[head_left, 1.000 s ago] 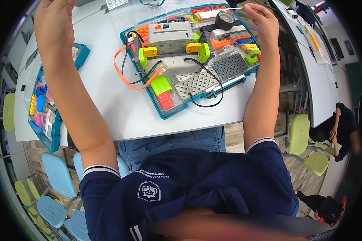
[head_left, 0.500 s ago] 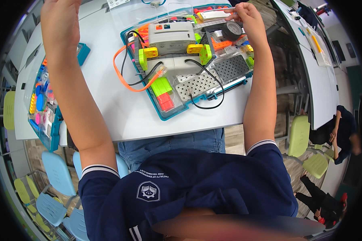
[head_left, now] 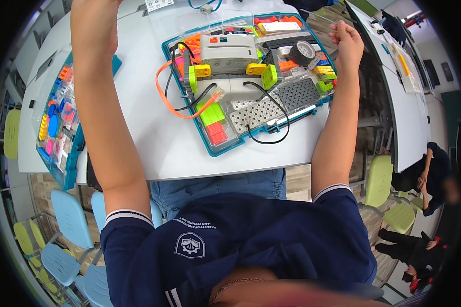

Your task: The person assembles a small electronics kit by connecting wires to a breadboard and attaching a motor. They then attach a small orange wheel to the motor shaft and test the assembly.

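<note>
A teal parts tray (head_left: 210, 147) lies on the white table (head_left: 138, 128) in front of me. It holds a grey control brick (head_left: 228, 51), an orange cable (head_left: 164, 100), black cables, perforated grey plates (head_left: 258, 113), a black wheel (head_left: 302, 51) and several bright green, yellow and orange pieces. My right hand (head_left: 346, 40) hovers at the tray's far right corner with its fingers curled into a fist; nothing shows inside it. A thin clear lid edge (head_left: 320, 16) runs just beside it. My left hand (head_left: 93, 23) is stretched out far left of the tray, its fingers cut off by the picture's top edge.
A second teal tray (head_left: 69, 163) of small coloured parts sits at the table's left edge. Light blue and green chairs (head_left: 69, 220) stand below the table. Another white table (head_left: 404, 82) lies to the right, with other people (head_left: 430, 174) near green chairs beyond it.
My right hand reached in over the black wheel, then drew back to the tray's right corner and curled shut. My left arm stayed stretched out.
</note>
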### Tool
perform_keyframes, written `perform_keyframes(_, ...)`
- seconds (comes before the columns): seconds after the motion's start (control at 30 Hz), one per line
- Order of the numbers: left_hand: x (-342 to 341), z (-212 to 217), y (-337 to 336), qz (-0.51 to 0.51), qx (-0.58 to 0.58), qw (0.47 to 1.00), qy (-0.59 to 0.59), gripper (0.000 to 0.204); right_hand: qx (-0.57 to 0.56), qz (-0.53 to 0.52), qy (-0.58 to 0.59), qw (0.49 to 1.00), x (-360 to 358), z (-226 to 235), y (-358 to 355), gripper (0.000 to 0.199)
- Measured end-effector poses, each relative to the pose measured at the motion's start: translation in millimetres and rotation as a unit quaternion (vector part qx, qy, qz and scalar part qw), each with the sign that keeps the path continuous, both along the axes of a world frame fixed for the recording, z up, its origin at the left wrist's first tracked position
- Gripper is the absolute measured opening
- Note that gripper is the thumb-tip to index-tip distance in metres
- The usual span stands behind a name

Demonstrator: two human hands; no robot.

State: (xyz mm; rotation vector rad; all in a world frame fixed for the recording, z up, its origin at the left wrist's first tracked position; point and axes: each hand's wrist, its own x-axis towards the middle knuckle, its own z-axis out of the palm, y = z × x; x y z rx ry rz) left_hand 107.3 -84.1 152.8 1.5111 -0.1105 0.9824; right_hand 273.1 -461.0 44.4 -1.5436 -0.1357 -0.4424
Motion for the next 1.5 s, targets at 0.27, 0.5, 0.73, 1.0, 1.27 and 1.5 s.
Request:
perform_keyframes(0.27, -4.1, -1.9, 8.9, -0.072, 0.025, 0.997, -0.003, 0.047, -0.093, 0.091, 0.045, 0.990, 6.1, -15.3, 3.4, 0.024)
perform_keyframes(0.5, 29.6, -29.9, 7.8, -0.092, 0.016, 0.996, 0.011, 0.046, -0.084, 0.104, 0.055, 0.989, 27.7, -25.2, -9.4, 0.023)
perform_keyframes(0.73, 43.4, -94.2, 19.9, -0.022, -0.083, 0.995, 0.046, 0.039, 0.023, 0.210, 0.047, 0.976, 23.0, -12.1, -3.0, 0.011)
perform_keyframes(1.0, 14.0, -147.1, 28.6, 0.159, -0.071, 0.980, 0.097, 0.055, 0.066, 0.396, 0.076, 0.913, -17.4, 35.9, 33.3, 0.017)
perform_keyframes(1.27, 23.4, -171.3, 25.8, 0.139, -0.104, 0.977, 0.122, 0.058, -0.055, 0.563, 0.086, 0.820, -47.2, 124.7, 125.9, 0.017)
perform_keyframes(1.5, 25.4, -177.9, 32.3, 0.192, -0.096, 0.964, 0.156, 0.057, -0.294, 0.528, 0.008, 0.796, -79.2, 166.7, 238.0, 0.033)
